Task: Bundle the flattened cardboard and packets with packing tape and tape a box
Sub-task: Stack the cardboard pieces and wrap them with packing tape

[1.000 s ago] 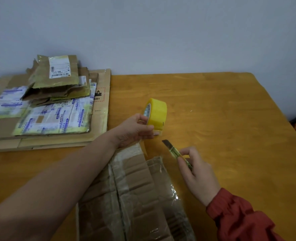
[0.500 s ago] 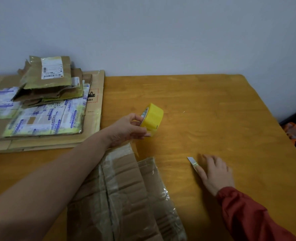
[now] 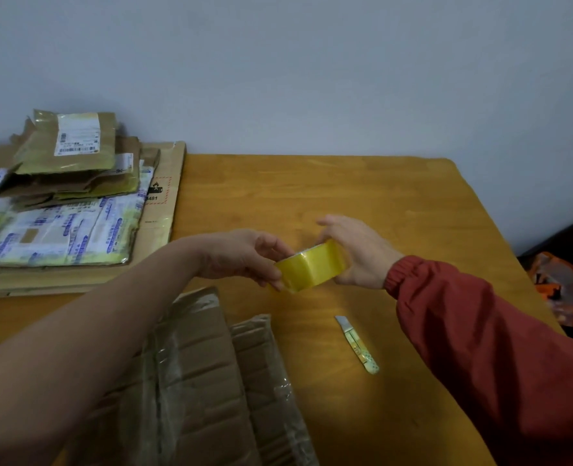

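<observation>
Left hand [image 3: 241, 253] grip curled on left side of yellow tape roll [image 3: 312, 265]; right hand [image 3: 355, 250] grip clasps right side; roll over table [image 3: 345, 196], beyond taped cardboard bundle [image 3: 211, 381]; knife [image 3: 357, 344] lies apart.

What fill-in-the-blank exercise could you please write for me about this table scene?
1. The left hand and the right hand both hold the ____ roll of tape.
2. The utility knife lies on the wooden ____, with no hand touching it.
3. The right arm wears a ____ sleeve.
4. The packets are stacked far to the person's ____.

Missing words: yellow; table; red; left.
</observation>
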